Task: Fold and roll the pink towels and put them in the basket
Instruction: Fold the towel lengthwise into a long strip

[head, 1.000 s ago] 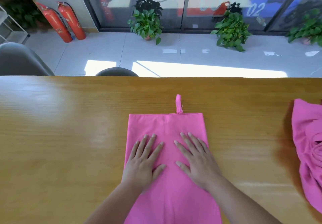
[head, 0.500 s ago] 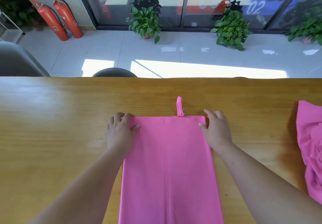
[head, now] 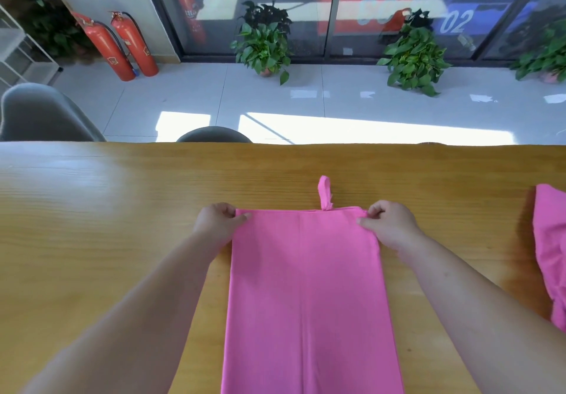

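Note:
A pink towel (head: 306, 286) lies folded into a long narrow strip on the wooden table (head: 107, 225), running from the middle toward me. A small hanging loop (head: 324, 191) sticks out from its far edge. My left hand (head: 217, 222) pinches the far left corner of the towel. My right hand (head: 389, 222) pinches the far right corner. A second pink towel (head: 551, 249) lies crumpled at the table's right edge, partly out of view. No basket is in view.
Beyond the table's far edge stand a grey chair (head: 43, 115) and a dark chair back (head: 214, 135). On the tiled floor are two red fire extinguishers (head: 119, 47) and potted plants (head: 263, 44) by glass doors.
A second ago both hands lay flat on the middle of the towel. They slid out to the far corners, and their fingers now pinch those corners.

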